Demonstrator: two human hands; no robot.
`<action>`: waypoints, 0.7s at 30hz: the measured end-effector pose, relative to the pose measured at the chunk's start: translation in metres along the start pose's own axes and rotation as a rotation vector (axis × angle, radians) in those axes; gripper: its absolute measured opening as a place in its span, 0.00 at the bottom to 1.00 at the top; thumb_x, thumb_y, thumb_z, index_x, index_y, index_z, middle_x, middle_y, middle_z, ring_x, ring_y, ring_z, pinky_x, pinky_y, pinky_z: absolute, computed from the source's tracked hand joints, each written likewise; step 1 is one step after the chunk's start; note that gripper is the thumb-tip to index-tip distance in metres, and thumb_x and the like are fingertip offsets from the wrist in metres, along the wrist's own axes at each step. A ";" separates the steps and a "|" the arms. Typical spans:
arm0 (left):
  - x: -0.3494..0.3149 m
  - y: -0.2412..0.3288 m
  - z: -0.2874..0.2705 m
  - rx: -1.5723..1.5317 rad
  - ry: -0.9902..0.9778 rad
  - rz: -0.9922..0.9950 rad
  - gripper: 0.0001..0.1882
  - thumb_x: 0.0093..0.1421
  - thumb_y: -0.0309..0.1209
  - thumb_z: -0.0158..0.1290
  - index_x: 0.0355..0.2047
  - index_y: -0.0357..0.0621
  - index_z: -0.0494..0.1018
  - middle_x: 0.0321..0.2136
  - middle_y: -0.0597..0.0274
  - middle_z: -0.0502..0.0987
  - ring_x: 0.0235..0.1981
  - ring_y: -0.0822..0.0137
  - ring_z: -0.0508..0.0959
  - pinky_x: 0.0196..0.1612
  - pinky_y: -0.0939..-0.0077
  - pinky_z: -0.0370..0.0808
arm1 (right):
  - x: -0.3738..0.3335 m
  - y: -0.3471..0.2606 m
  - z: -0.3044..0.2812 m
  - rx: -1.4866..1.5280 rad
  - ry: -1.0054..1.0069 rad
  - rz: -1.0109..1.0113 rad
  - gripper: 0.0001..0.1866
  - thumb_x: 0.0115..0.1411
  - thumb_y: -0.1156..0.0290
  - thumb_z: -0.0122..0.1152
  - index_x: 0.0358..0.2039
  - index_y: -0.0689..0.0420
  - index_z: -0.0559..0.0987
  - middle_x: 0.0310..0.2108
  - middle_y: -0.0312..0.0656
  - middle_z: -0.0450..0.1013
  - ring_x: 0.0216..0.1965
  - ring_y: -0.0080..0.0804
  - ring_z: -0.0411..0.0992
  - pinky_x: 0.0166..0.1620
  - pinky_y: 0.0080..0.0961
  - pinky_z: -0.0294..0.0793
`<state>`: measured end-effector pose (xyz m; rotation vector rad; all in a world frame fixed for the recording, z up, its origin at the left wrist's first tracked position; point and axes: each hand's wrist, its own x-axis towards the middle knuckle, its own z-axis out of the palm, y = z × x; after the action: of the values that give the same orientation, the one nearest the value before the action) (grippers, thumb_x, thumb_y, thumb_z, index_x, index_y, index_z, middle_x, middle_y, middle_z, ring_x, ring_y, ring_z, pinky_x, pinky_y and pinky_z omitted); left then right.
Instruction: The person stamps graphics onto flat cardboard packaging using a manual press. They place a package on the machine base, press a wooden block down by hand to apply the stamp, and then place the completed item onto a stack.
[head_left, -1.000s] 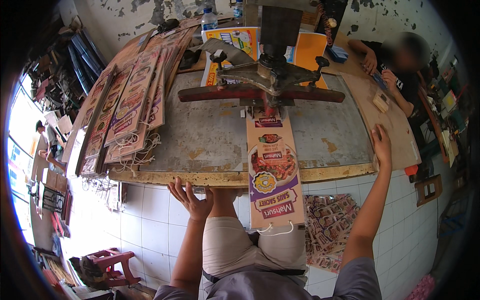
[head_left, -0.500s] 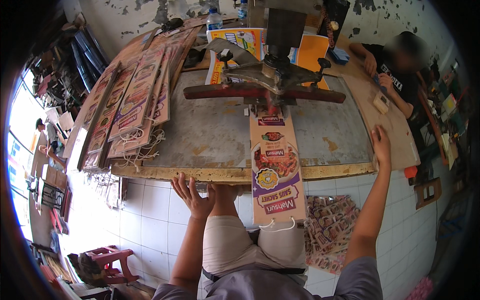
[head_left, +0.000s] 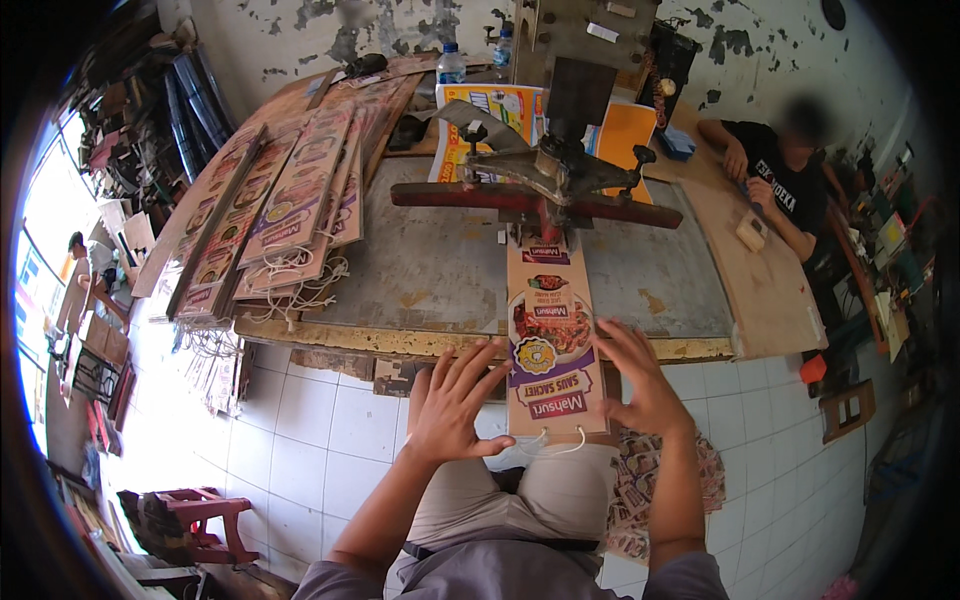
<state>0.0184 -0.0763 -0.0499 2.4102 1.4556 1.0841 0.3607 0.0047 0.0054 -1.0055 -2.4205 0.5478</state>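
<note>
A long printed cardboard hanger strip [head_left: 548, 330] with a white string loop [head_left: 560, 446] at its near end lies under the press head [head_left: 552, 180] and juts out over the table's front edge. My left hand [head_left: 455, 405] is at the strip's left side, fingers spread and thumb stretched toward its near corner. On the other side my right hand [head_left: 645, 388] has its fingertips at the strip's right edge, fingers apart. Whether either hand touches the card is hard to make out. Neither hand is closed on anything.
Stacks of similar strung strips [head_left: 290, 200] lie on the table's left. Printed sheets [head_left: 490, 100] stand behind the press. At the right a person [head_left: 785, 180] sits near a small wooden block [head_left: 751, 231]. Printed strips [head_left: 670, 480] are heaped on the floor; a red stool [head_left: 205, 520] stands left.
My left hand has moved right to the strip's side. The right hand has left the table's right side and come in to the strip's right edge. The view has shifted slightly.
</note>
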 end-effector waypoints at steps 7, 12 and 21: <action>0.009 0.007 -0.004 0.043 -0.084 0.049 0.55 0.57 0.76 0.57 0.73 0.49 0.70 0.76 0.53 0.68 0.78 0.50 0.65 0.82 0.40 0.46 | -0.007 -0.024 0.009 -0.208 -0.062 -0.022 0.67 0.46 0.20 0.74 0.78 0.52 0.69 0.83 0.53 0.52 0.84 0.55 0.48 0.81 0.63 0.48; 0.010 0.009 -0.005 0.055 -0.098 0.048 0.54 0.59 0.72 0.59 0.75 0.49 0.68 0.77 0.53 0.66 0.78 0.52 0.63 0.82 0.38 0.46 | -0.007 -0.030 0.008 -0.232 -0.074 -0.007 0.69 0.45 0.20 0.75 0.79 0.52 0.67 0.83 0.56 0.50 0.84 0.56 0.46 0.83 0.62 0.45; 0.034 0.001 -0.013 0.225 -0.098 0.070 0.51 0.62 0.72 0.58 0.73 0.47 0.72 0.74 0.62 0.71 0.78 0.54 0.65 0.82 0.35 0.47 | 0.020 -0.020 0.004 -0.341 -0.145 0.021 0.74 0.47 0.17 0.71 0.83 0.53 0.57 0.84 0.57 0.46 0.85 0.55 0.42 0.84 0.58 0.36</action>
<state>0.0206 -0.0520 -0.0227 2.6425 1.5458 0.8410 0.3349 0.0052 0.0173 -1.1634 -2.6953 0.2226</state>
